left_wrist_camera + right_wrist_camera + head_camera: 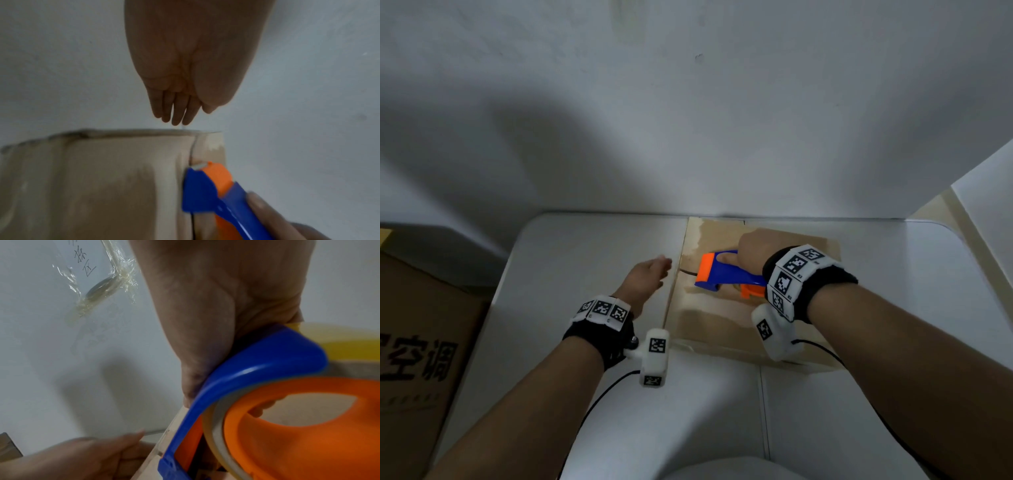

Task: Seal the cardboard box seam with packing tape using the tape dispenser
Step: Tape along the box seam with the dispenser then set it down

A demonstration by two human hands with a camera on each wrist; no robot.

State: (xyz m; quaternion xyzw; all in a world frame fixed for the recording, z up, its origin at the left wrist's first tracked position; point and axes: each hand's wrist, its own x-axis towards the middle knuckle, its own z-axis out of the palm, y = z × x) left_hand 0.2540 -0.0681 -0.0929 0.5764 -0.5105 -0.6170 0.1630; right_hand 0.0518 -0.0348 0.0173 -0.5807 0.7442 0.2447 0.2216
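On the white bench [592, 246], pushed against the wall, lies the flat cardboard box [722, 329], and the work sits on top of it. The right hand [755, 248] wraps its fingers around the blue and orange tape dispenser [726, 274], thumb laid along the blue handle, and presses the nose of the tool down on the box top near its left edge. In the left wrist view the dispenser's front end rests right at the dark seam [192, 154] that runs across the cardboard.

The left hand [649, 277] hovers just beside the box's left edge, fingers straight and together, holding nothing; whether it touches the cardboard I cannot tell.

Glossy, paler patches show on the box top around and behind the dispenser, which may be tape already laid, but blur and glare keep me from saying how much of the seam is covered. The roll of tape [216, 431] is mounted in the dispenser, so supply is not the issue.

My judgement: the taping is under way, with the dispenser close to one end of the seam. Left to do, most likely, are cutting the tape against the blade and smoothing the strip flat.
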